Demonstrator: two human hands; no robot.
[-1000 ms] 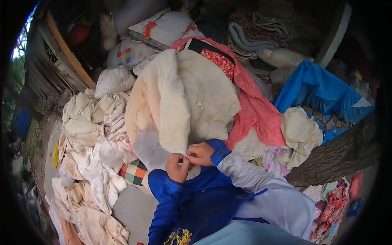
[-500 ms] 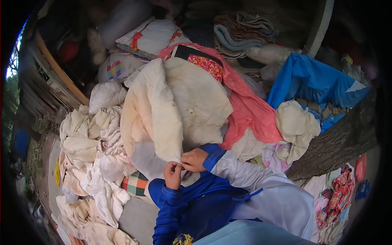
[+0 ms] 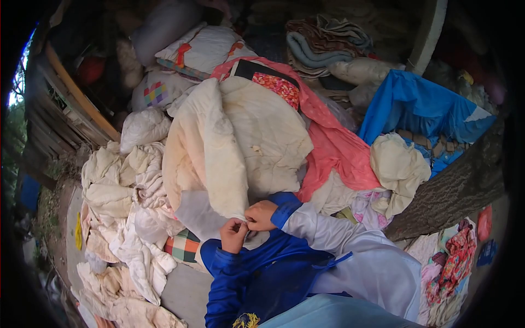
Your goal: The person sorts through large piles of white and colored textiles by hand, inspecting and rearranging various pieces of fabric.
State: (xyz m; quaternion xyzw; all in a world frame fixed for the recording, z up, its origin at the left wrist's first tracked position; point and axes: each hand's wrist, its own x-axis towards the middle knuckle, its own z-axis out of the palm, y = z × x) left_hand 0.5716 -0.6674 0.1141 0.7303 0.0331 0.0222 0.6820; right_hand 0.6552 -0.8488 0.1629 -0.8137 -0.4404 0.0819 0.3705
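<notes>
A large cream cotton quilt padding point(image 3: 268, 136), stained and folded over on its left part, spreads in front of me. My left hand point(image 3: 233, 235) pinches its near lower corner between thumb and fingertips. Right against it, my right hand point(image 3: 261, 215) is closed on the same edge, fingers bent. The fingertips nearly meet, and whatever small detail lies between them is too hidden to make out. A thin whitish sheet point(image 3: 196, 213) shows under the padding, just left of my hands.
A pink cloth point(image 3: 331, 153) runs beneath the padding. Heaped cream cloths point(image 3: 106, 199) lie at the left, beside a checked cloth point(image 3: 183, 246). A tree trunk point(image 3: 454, 191) leans at the right below a blue tarp point(image 3: 415, 104). Pillows point(image 3: 210, 49) are stacked behind.
Almost nothing differs. My hands stay on the padding's edge with a very slight shift of the fingers, and the whole view has moved a few pixels.
</notes>
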